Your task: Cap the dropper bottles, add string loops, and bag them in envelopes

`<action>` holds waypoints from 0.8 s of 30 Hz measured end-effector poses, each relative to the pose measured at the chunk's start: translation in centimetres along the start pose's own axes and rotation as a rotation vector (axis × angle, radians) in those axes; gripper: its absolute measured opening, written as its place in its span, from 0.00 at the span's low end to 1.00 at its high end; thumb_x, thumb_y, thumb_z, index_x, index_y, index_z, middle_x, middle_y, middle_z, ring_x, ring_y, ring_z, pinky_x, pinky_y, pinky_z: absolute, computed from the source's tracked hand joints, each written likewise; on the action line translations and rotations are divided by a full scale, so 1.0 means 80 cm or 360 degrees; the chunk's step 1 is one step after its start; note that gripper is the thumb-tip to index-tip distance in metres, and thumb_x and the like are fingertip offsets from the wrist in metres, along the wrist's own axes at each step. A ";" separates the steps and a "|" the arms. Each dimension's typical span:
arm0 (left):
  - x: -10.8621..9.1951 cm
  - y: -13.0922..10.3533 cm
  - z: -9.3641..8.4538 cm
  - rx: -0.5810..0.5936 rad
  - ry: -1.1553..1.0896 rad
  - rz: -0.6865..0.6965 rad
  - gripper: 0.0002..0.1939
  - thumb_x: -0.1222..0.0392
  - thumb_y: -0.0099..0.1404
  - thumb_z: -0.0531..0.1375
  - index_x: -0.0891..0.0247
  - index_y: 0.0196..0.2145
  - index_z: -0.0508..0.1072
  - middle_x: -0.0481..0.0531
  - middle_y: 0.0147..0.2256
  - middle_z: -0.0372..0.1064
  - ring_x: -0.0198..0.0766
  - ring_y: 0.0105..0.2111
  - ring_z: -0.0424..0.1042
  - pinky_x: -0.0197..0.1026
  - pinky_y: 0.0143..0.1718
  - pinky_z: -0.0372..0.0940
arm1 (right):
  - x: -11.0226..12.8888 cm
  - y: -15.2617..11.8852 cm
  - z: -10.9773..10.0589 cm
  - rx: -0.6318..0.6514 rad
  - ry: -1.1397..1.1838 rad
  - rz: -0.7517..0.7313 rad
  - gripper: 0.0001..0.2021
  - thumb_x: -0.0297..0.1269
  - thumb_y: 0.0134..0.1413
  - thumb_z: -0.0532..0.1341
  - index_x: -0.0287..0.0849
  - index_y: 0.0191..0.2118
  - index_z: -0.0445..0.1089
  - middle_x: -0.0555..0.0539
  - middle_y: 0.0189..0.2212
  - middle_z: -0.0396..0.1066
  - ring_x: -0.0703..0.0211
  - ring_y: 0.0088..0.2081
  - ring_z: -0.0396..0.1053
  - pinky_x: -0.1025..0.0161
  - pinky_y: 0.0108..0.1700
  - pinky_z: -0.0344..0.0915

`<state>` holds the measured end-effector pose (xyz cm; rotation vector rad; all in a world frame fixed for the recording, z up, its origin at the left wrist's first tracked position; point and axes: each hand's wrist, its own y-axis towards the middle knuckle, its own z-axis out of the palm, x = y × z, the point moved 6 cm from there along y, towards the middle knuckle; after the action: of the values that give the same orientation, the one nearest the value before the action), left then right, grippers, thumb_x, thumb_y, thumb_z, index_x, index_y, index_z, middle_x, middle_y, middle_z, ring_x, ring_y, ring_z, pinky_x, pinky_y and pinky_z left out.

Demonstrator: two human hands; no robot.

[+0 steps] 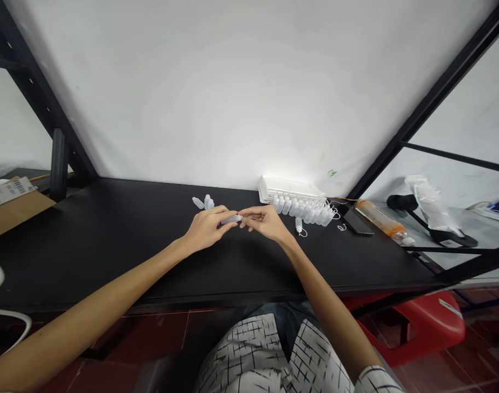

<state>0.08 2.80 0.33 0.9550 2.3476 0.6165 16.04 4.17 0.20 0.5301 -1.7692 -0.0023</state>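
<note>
While the left hand (204,228) grips a bottle (230,219) (slim, translucent), the right hand (266,221) pinches its tip (239,218).

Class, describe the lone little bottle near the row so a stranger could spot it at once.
On the black table, look right of the person's right hand to the row of small translucent bottles. Just in front of it, nearer the person, is a single bottle with a thin white loop. Unlike its tightly lined-up neighbours, it sits apart.
</note>
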 end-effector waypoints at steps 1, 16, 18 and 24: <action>0.000 0.000 0.000 -0.0004 0.0012 0.0007 0.14 0.57 0.70 0.56 0.59 0.49 0.77 0.52 0.40 0.75 0.35 0.30 0.69 0.36 0.30 0.62 | 0.000 0.000 0.000 0.0003 0.0004 -0.0002 0.15 0.40 0.45 0.68 0.36 0.38 0.79 0.43 0.30 0.78 0.55 0.31 0.77 0.64 0.27 0.71; -0.004 0.000 -0.006 -0.0148 -0.0016 0.0072 0.14 0.58 0.70 0.57 0.61 0.49 0.77 0.53 0.40 0.75 0.36 0.32 0.72 0.37 0.29 0.64 | 0.003 0.000 0.007 0.0007 0.0068 -0.0086 0.17 0.46 0.47 0.69 0.37 0.38 0.77 0.43 0.30 0.77 0.56 0.31 0.77 0.64 0.27 0.72; -0.003 0.001 -0.006 -0.0136 -0.0106 0.0043 0.14 0.56 0.70 0.57 0.61 0.50 0.76 0.53 0.41 0.75 0.35 0.30 0.71 0.37 0.29 0.64 | 0.006 0.001 0.003 -0.0037 0.0097 -0.0103 0.18 0.47 0.46 0.70 0.37 0.37 0.77 0.45 0.29 0.76 0.56 0.31 0.76 0.63 0.28 0.73; -0.006 0.000 -0.007 -0.0176 -0.0166 0.0148 0.14 0.59 0.71 0.55 0.61 0.51 0.75 0.54 0.42 0.74 0.34 0.30 0.71 0.38 0.30 0.66 | 0.008 -0.001 0.000 -0.0101 0.0179 -0.0062 0.18 0.48 0.44 0.71 0.37 0.35 0.76 0.45 0.27 0.76 0.54 0.32 0.77 0.59 0.30 0.76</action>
<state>0.06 2.35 0.89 1.0255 2.1646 0.7081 15.95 3.91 0.74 0.5090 -1.6435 -0.0546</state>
